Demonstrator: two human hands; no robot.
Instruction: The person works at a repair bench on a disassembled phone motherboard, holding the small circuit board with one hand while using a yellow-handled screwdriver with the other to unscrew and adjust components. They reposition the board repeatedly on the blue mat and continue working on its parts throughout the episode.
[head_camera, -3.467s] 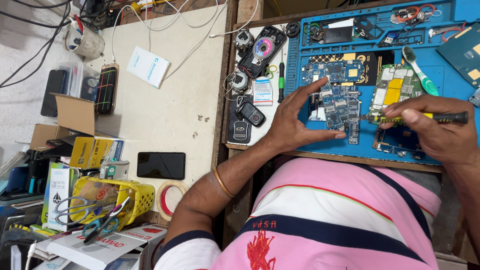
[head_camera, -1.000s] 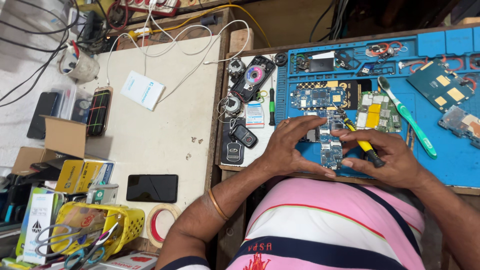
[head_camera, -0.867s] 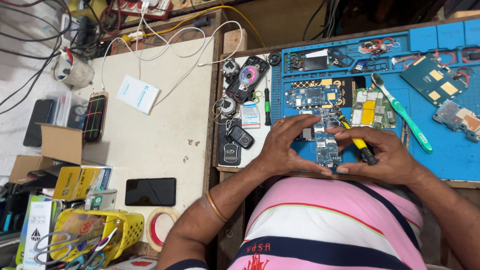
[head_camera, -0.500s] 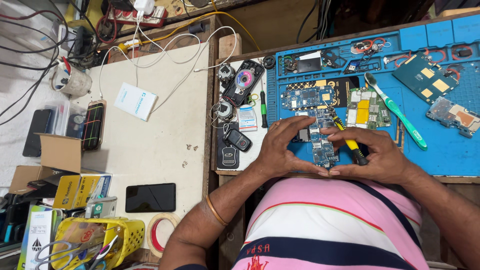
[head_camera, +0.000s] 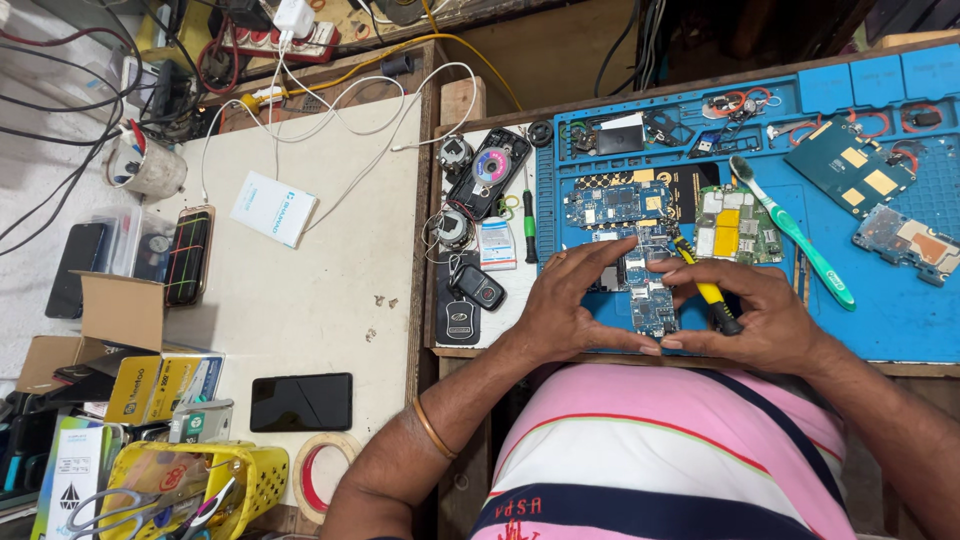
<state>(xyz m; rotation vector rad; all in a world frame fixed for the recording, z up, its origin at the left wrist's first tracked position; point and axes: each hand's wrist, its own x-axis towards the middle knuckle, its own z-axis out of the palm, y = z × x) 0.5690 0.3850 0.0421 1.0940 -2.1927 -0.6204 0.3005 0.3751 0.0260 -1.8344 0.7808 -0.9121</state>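
Observation:
A small blue circuit board (head_camera: 648, 290) lies on the blue repair mat (head_camera: 880, 320), framed between both hands. My left hand (head_camera: 565, 310) grips its left edge with thumb and fingers. My right hand (head_camera: 750, 315) pinches its right edge and also holds a yellow-handled screwdriver (head_camera: 705, 290), which lies across the fingers with its tip pointing up-left. More circuit boards (head_camera: 735, 225) lie on the mat just beyond my hands.
A green toothbrush (head_camera: 795, 235) lies right of my hands. Loose boards (head_camera: 905, 240) sit at the mat's right. Car key fobs (head_camera: 470, 295) and an opened phone (head_camera: 490, 170) lie left of the mat. On the white table are a black phone (head_camera: 300, 402), a tape roll (head_camera: 318, 475), boxes and cables.
My right hand came in from the right with the screwdriver, and both hands closed around the small board. In the last second the hands hardly moved; the view shifted slightly.

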